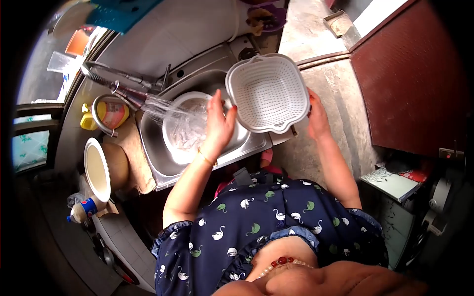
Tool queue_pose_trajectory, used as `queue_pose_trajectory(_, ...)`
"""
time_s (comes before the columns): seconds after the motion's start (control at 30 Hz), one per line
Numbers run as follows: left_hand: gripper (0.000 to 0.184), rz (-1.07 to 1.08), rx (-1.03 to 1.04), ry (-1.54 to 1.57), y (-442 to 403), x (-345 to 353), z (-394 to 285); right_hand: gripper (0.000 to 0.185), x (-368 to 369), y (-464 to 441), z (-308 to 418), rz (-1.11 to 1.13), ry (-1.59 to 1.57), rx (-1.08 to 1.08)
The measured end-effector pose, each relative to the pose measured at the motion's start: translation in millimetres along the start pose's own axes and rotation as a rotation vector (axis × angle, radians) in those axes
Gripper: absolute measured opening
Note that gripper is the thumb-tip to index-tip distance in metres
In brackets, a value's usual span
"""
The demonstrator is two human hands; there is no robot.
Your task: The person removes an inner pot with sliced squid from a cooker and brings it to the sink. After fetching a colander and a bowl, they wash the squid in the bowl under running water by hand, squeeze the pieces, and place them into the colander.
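Note:
A white perforated basket (269, 91) is held up over the right side of the steel sink (158, 158). My right hand (318, 116) grips the basket's right rim, its fingers partly behind it. My left hand (219, 123) is beside the basket's left edge, thumb and fingers apart, over the right side of a white basin (173, 133); whether it touches the basket is unclear. Water sprays from the faucet head (136, 100) into the basin, which stands in the sink and holds water and pale pieces I cannot make out.
Left of the sink are a yellow bottle (111, 116), a cream-coloured pot (98, 170) and a blue-labelled bottle (84, 210). A purple bowl (274, 19) sits beyond the sink. A dark red door (410, 79) stands at the right.

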State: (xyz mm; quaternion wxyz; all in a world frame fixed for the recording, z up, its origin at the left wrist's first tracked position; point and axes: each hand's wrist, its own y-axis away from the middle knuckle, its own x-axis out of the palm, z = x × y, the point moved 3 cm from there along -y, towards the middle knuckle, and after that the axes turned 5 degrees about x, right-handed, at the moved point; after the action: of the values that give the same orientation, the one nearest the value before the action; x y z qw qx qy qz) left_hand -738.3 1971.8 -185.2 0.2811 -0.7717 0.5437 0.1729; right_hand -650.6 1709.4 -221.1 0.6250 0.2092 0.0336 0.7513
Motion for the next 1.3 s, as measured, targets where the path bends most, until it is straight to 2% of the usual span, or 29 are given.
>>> queue_pose_trajectory(0.07, 0.052, 0.077, 0.030, 0.052, 35, -8, 2, 0.048, 8, -4, 4, 0.082, -0.008, -0.049)
queue_pose_trajectory(0.13, 0.046, 0.242, -0.014, 0.183, 64, -23, 0, 0.049, -4, -11, 0, -0.053, 0.052, -0.057)
queue_pose_trajectory(0.17, 0.039, 0.357, -0.108, 0.253, 75, -30, 7, 0.049, -3, -13, 1, -0.123, 0.083, -0.065)
queue_pose_trajectory(0.23, 0.033, 0.490, -0.296, 0.310, 98, -56, 18, 0.047, 11, 4, 17, -0.226, 0.290, -0.292)
queue_pose_trajectory(0.3, 0.032, 0.443, -0.369, 0.311, 119, -72, 52, 0.044, 36, 27, 52, -0.320, 0.501, -0.521)
queue_pose_trajectory(0.37, 0.030, 0.363, -0.522, 0.437, 140, -84, 92, 0.039, 79, 48, 73, -0.135, 0.490, -0.576)
queue_pose_trajectory(0.47, 0.029, 0.196, -0.630, 0.632, 158, -114, 126, 0.038, 158, 51, 59, 0.231, 0.345, -0.426)
queue_pose_trajectory(0.53, 0.029, 0.131, -0.681, 0.714, 159, -135, 130, 0.040, 205, 29, 27, 0.470, 0.049, -0.139)
queue_pose_trajectory(0.57, 0.029, 0.114, -0.683, 0.731, 160, -144, 132, 0.042, 226, 14, 12, 0.498, 0.021, -0.015)
queue_pose_trajectory(0.6, 0.029, 0.096, -0.684, 0.748, 162, -152, 134, 0.045, 248, -2, -1, 0.431, -0.049, 0.188)
queue_pose_trajectory(0.67, 0.029, 0.076, -0.691, 0.782, 171, -165, 146, 0.053, 282, -38, -25, 0.399, -0.059, 0.287)
queue_pose_trajectory(0.7, 0.029, 0.073, -0.692, 0.783, 174, -171, 150, 0.056, 301, -50, -29, 0.363, -0.042, 0.302)
queue_pose_trajectory(0.77, 0.028, 0.065, -0.699, 0.785, 181, -182, 156, 0.044, 332, -79, -34, 0.248, -0.064, 0.348)
queue_pose_trajectory(0.83, 0.028, 0.057, -0.719, 0.805, 188, -191, 162, 0.036, 353, -115, -40, 0.384, -0.271, 0.342)
queue_pose_trajectory(0.9, 0.028, 0.051, -0.730, 0.824, 191, -198, 165, 0.032, 373, -113, -22, 0.482, -0.289, 0.385)
queue_pose_trajectory(0.97, 0.028, 0.055, -0.733, 0.826, 191, -203, 169, 0.031, 395, -89, 0, 0.258, -0.116, 0.275)
queue_pose_trajectory(1.0, 0.028, 0.055, -0.734, 0.831, 191, -204, 171, 0.033, 379, -108, -10, 0.296, -0.230, 0.339)
queue_pose_trajectory(1.03, 0.028, 0.057, -0.734, 0.835, 190, -204, 173, 0.024, 375, -137, -23, 0.471, -0.142, 0.227)
queue_pose_trajectory(1.1, 0.029, 0.056, -0.734, 0.852, 185, -202, 180, 0.038, 379, -141, -27, 0.566, -0.262, 0.139)
queue_pose_trajectory(1.13, 0.029, 0.048, -0.726, 0.860, 179, -200, 179, 0.051, 390, -138, -29, 0.656, -0.404, 0.236)
queue_pose_trajectory(1.17, 0.029, 0.041, -0.729, 0.867, 172, -198, 179, 0.061, 386, -132, -30, 0.593, -0.334, 0.231)
queue_pose_trajectory(1.23, 0.035, 0.001, -0.758, 0.912, 155, -192, 184, 0.045, 386, -109, -30, 0.415, -0.252, 0.194)
queue_pose_trajectory(1.3, 0.045, -0.071, -0.823, 0.957, 136, -184, 195, 0.039, 388, -83, -27, 0.243, -0.168, 0.155)
